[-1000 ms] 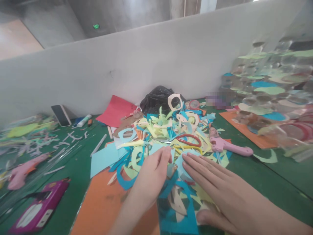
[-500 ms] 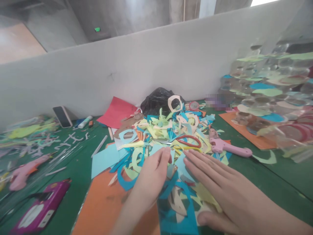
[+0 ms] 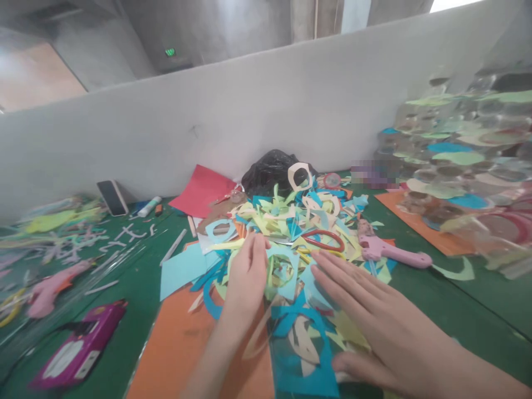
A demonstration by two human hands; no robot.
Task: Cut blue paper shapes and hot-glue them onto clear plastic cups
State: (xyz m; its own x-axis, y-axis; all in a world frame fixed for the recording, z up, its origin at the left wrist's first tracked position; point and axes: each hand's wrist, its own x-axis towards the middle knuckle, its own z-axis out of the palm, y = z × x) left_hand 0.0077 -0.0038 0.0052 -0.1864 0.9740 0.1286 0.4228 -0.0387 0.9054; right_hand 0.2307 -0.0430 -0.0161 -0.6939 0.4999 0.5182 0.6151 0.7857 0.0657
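The left hand (image 3: 249, 269) was over the scrap pile, its grip curled with fingers close together; I could not tell whether it had hold of anything. Just beside it lay a light-blue paper with a round hole (image 3: 292, 285). The right hand (image 3: 374, 316) had its grip flat and unclosed, thumb apart, fingertips at a pale-blue piece (image 3: 312, 285). Cut paper scraps (image 3: 307, 335) cluttered the space between and beyond them. Red-handled scissors (image 3: 342, 241) lay just past the fingers, a pink glue gun (image 3: 390, 251) to their right. Farther back, a black bag (image 3: 266, 173) stood against the wall (image 3: 174, 133), closing off the green counter (image 3: 465, 316)
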